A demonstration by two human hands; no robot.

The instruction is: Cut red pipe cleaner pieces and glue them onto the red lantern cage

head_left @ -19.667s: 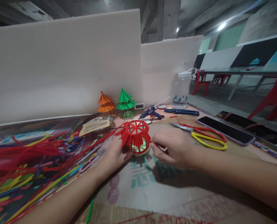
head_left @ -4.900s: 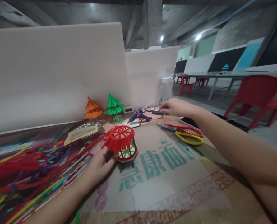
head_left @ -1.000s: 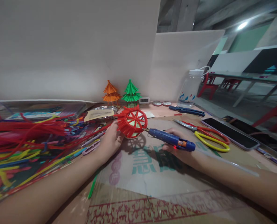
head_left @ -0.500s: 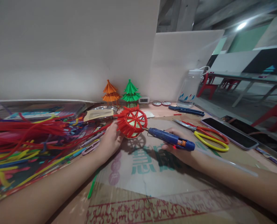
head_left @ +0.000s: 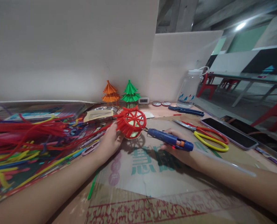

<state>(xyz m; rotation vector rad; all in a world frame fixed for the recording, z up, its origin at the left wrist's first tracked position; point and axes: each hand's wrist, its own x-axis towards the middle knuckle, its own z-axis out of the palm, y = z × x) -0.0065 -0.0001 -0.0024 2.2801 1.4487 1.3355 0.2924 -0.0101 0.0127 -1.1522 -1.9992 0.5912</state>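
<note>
White partition boards back a cluttered craft bench covered with flattened printed cardboard, under a bare concrete ceiling. At the bench, a person's left hand cups the near-left side of a red straw lantern, tilted on its side, fingertips pressed against its fringe. The right hand is wrapped around the grip of a blue glue gun, fingers clenched beneath the barrel; the nozzle points left and meets the lantern's lower right edge, directly opposite the left fingertips. A clear glue stick trails back from the gun over the right forearm.

Just beyond the right knuckles lie red-and-yellow scissors, with a dark smartphone farther out on the same side. Past the lantern, well away from both sets of fingers, stand an orange straw pagoda and a green straw pagoda against the partition, with a metal tray just in front of the orange one. A clear water bottle and a blue utility knife sit beyond the scissors. Outside the left wrist sprawls a heap of coloured straws, mostly red. Red plastic chairs and long tables fill the hall behind.
</note>
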